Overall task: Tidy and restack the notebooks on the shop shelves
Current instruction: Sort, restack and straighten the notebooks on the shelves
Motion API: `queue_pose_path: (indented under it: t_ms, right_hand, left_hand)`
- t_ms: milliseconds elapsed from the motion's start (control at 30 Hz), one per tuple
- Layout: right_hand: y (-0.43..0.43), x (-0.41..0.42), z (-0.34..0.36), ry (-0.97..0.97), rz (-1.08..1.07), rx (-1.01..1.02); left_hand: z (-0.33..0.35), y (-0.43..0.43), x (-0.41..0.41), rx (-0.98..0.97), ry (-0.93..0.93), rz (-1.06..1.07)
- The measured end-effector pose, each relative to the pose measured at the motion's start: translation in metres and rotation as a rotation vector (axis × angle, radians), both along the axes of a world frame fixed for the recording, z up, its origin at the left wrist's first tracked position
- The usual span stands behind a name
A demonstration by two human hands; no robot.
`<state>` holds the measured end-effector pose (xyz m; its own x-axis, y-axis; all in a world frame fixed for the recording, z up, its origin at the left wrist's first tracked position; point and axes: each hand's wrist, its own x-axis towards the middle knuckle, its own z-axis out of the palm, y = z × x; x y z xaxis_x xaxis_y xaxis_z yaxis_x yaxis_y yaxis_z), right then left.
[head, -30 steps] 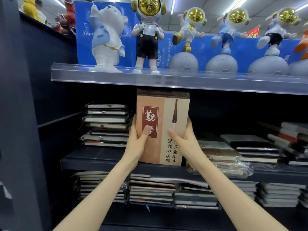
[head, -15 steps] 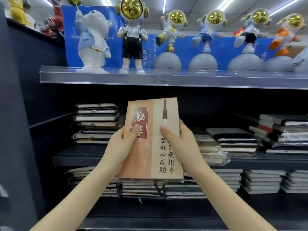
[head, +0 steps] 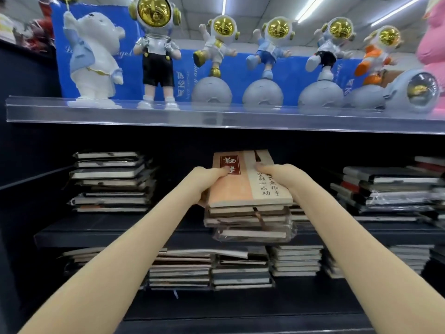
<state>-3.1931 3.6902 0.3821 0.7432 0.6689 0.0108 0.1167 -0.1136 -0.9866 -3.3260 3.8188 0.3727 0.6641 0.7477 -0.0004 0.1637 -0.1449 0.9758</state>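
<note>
The tan notebook [head: 243, 186] lies flat on top of the middle pile [head: 248, 222]. The left hand [head: 204, 179] grips its left edge and the right hand [head: 279, 177] its right edge, thumbs pressed on the cover. The pile looks uneven and juts over the front of the shelf [head: 120, 233] beneath it. Line the notebook's edges up with the books below, then slide the whole pile back before letting go. Half a second ago the notebook was tilted up, held in front of the pile.
</note>
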Motion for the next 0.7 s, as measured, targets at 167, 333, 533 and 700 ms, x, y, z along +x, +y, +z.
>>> queue_pose_path:
  t_ms: [167,333,533,700]
  right_hand:
    - [0.015,0.037,-0.011,0.065,0.071,-0.133]
    - [0.003,0.039,-0.030,-0.074,0.091,-0.037]
    - [-0.030,0.001,-0.042,-0.680,0.033,0.042]
    - [-0.028,0.009,-0.048,-0.929,0.197,-0.186]
  left_hand:
    - [-0.012,0.021,0.032,0.184,0.209,0.041]
    - [-0.024,0.030,0.022,0.049,0.109,-0.050]
    - [-0.056,0.025,0.009,-0.118,-0.121,-0.113]
    - [-0.059,0.019,0.019,-0.130,-0.070,-0.076]
